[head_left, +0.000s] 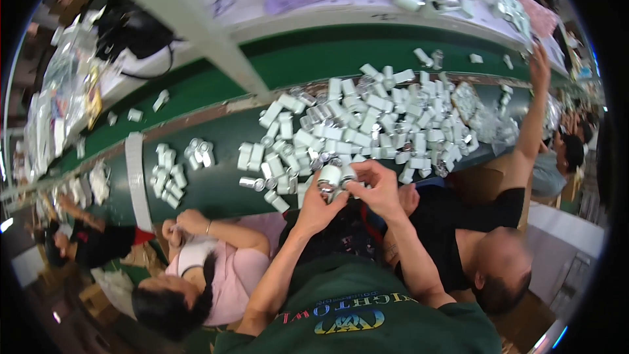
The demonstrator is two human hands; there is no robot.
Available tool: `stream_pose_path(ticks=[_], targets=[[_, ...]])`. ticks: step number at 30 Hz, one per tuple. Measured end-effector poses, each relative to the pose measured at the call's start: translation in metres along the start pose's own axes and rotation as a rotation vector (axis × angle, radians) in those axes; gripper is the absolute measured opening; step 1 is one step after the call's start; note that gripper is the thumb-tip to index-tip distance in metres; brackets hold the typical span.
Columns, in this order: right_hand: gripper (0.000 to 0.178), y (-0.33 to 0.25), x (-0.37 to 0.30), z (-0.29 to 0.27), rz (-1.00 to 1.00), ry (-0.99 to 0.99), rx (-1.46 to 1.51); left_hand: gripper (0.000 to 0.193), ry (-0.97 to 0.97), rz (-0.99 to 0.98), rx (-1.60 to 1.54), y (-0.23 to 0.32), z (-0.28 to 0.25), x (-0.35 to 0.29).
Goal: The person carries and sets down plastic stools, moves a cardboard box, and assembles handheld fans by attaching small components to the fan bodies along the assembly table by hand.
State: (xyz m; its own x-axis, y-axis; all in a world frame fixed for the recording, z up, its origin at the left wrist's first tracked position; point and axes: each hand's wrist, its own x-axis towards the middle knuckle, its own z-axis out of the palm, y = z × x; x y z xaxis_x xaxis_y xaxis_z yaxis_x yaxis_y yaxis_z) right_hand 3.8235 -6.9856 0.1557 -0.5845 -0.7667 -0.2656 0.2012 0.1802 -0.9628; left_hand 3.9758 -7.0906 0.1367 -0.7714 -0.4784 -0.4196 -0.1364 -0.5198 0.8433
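Note:
Just over the near edge of the green work table (226, 190), my two hands are close together. My left hand (316, 208) is closed around a small pale cylinder with a silver end (329, 175). In my right hand (379, 189), thumb and fingers grip a second pale cylinder (347, 174), close beside the first. Fingers partly cover both pieces. Right beyond my hands spreads a big loose pile of similar pale cylinders (357, 136), many with shiny silver or clear ends, lying in all directions.
A smaller group of cylinders (168, 177) lies at left, by a grey strip (137, 180). A co-worker in pink (236, 255) sits left; one in black (426, 236) sits right, an arm stretched far forward. A shelf (393, 16) with purple bagged pieces and a post (216, 39) stand beyond.

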Motion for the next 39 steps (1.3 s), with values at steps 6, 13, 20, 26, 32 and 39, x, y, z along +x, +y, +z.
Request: stream_pose_path(ticks=[6, 13, 20, 26, 32, 39], targets=[[0.037, 0.023, 0.014, -0.018, 0.203, -0.198, 0.128, 0.033, 0.087, 0.089, 0.212, -0.017, -0.008, 0.013], [0.011, 0.103, 0.151, -0.231, -0.215, 0.869, -0.418, 0.045, 0.125, -0.190, -0.115, -0.027, 0.000, 0.034], [0.033, 0.170, 0.234, -0.456, 0.234, 1.204, -1.062, 0.046, 0.068, -0.248, -0.002, -0.042, 0.006, 0.046], [0.019, 0.183, 0.259, -0.513, 0.255, 1.183, -0.999, 0.038, 0.082, -0.320, -0.039, -0.054, 0.007, 0.053], [0.018, 0.169, 0.270, -0.505, 0.415, 0.990, -1.012, 0.010, 0.349, -0.320, 0.021, -0.023, 0.044, 0.049], [0.041, 0.154, 0.282, -0.503, 0.459, 0.799, -0.912, 0.046, 0.287, -0.406, 0.023, -0.059, -0.002, 0.040]])
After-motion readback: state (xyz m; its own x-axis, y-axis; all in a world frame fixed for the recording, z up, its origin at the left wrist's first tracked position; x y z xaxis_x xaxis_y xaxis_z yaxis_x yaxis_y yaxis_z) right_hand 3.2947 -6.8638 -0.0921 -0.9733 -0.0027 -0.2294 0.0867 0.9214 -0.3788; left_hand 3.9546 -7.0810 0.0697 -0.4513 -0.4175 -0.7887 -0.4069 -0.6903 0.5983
